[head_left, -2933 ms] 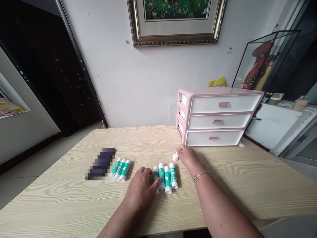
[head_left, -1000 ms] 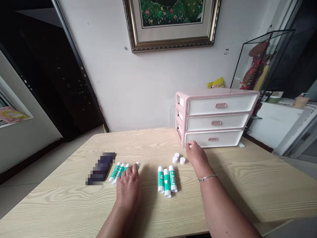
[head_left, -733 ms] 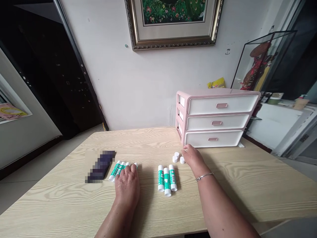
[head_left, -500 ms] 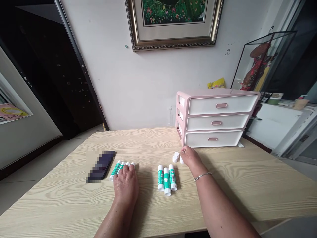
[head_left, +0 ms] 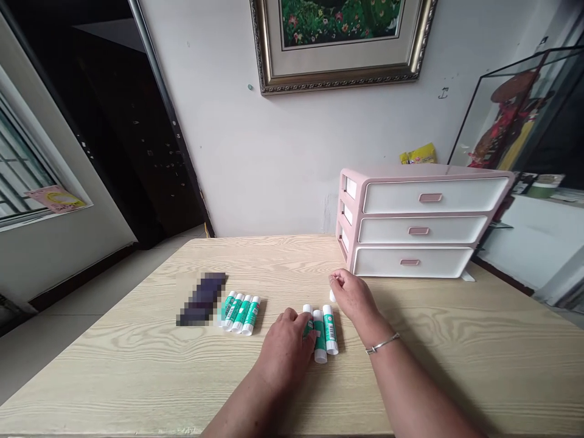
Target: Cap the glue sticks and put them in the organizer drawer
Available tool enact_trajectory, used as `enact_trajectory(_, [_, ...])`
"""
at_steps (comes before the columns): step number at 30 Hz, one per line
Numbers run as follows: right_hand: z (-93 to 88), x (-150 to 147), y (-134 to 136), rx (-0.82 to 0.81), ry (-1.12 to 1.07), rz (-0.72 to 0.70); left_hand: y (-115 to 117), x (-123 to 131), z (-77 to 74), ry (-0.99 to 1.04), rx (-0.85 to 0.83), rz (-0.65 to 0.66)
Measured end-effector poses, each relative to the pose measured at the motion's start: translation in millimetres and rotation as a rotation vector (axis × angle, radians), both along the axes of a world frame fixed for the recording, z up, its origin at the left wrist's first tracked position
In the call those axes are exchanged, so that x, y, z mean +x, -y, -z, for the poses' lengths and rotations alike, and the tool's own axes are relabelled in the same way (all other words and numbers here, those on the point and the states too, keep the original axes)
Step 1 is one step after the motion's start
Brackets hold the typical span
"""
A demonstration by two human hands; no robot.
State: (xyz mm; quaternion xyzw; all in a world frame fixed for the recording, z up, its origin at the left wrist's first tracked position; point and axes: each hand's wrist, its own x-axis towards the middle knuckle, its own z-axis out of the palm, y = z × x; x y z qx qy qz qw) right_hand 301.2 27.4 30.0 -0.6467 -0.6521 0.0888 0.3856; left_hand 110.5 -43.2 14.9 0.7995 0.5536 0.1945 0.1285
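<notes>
Three green-and-white glue sticks lie side by side on the table; the middle glue stick (head_left: 320, 340) sits a little nearer to me. My left hand (head_left: 287, 340) is closed around the left glue stick (head_left: 308, 325), thumb and fingers on its sides, covering much of it. Beside it, the right glue stick (head_left: 331, 331) is untouched. My right hand (head_left: 353, 295) is behind them, fingertips pinched on small white caps. A white cap (head_left: 333, 297) shows just under the fingers; how many are in the hand is hidden. Farther left, several more glue sticks (head_left: 241, 313) lie in a neat row.
A blurred-out dark flat object (head_left: 201, 301) lies left of the row. At the back right stands a pink-and-white drawer unit (head_left: 417, 231), with a yellow packet (head_left: 420, 154) behind its top. The wooden table (head_left: 137, 377) reaches back to the wall.
My left hand has left the row of glue sticks and moved right onto the group of three. My right hand has shifted over the caps, and fewer caps show. The view has turned slightly left.
</notes>
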Motion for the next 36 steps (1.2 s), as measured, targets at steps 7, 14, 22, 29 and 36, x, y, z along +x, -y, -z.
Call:
enact_trajectory(7, [-6.0,-18,11,-0.001,-0.001,-0.099,-2,-3,-3.3,-0.134,0.024,-0.092])
enact_trajectory(14, [2.7,-28,16,0.017,-0.006,-0.221,-11,-3,11.4,-0.2,0.092,-0.186])
enact_trajectory(22, [-8.2,-39,27,-0.018,-0.117,-0.347,-10,-8,14.7,0.051,0.261,-0.016])
enact_trajectory(29, [3.5,-52,28,-0.118,-0.404,-0.409,1,0,-6.0,0.19,0.052,0.043])
enact_trajectory(36, [0.2,-49,32,-0.038,-0.503,-0.524,14,-6,-23.9,0.749,-0.409,0.206])
